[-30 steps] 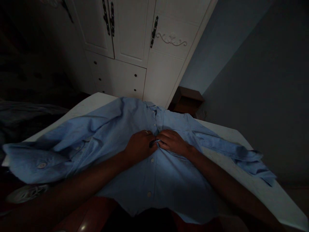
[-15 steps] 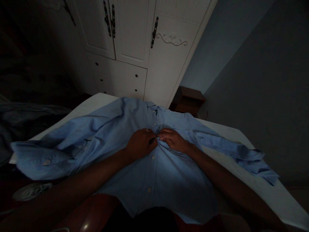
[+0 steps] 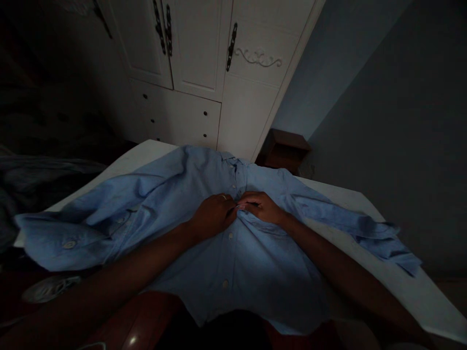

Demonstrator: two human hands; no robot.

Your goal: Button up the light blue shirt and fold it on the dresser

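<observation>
A blue long-sleeved shirt [image 3: 204, 180] lies spread front side up, its collar at the far side and its sleeves stretched out to both sides. My left hand [image 3: 215, 214], with a ring on one finger, pinches the shirt's front placket at mid-chest. Close against it, my right hand [image 3: 263, 208] grips the same strip of cloth from the other side, fingertips nearly touching. Whatever button or buttonhole sits between the fingers is hidden. Below the hands, buttons [image 3: 225, 283] show along the placket. Above them the front parts slightly near the collar.
The shirt rests on a white table [image 3: 350, 199], its hem hanging over the near edge. Behind stands a white wardrobe [image 3: 197, 53] with dark handles. A brown wooden cabinet [image 3: 288, 141] is at the back right. On the reddish floor at lower left lies a shoe [image 3: 51, 288].
Both hands stay at the same spot on the placket. The fingers of my right hand have shifted slightly against the cloth, and the view has moved a little.
</observation>
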